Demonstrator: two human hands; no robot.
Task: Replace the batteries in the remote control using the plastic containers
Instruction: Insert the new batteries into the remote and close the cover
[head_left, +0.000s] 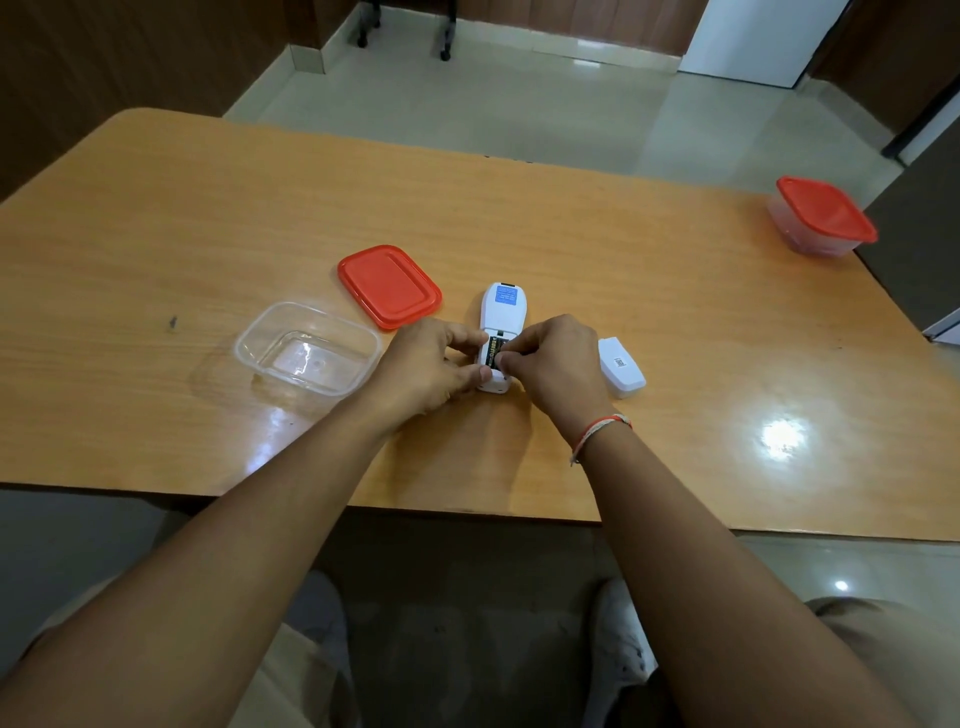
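A white remote control lies face down on the wooden table, its battery bay uncovered. A black and gold battery sits in the bay. My left hand grips the remote's near end from the left. My right hand pinches at the battery from the right. The white battery cover lies just right of my right hand. An empty clear container stands to the left, with its red lid lying flat behind it. A second clear container with a red lid on stands at the far right.
The table's near edge runs just under my forearms. A dark cabinet side stands beyond the table's right edge. Chair legs on castors stand on the tiled floor past the far edge.
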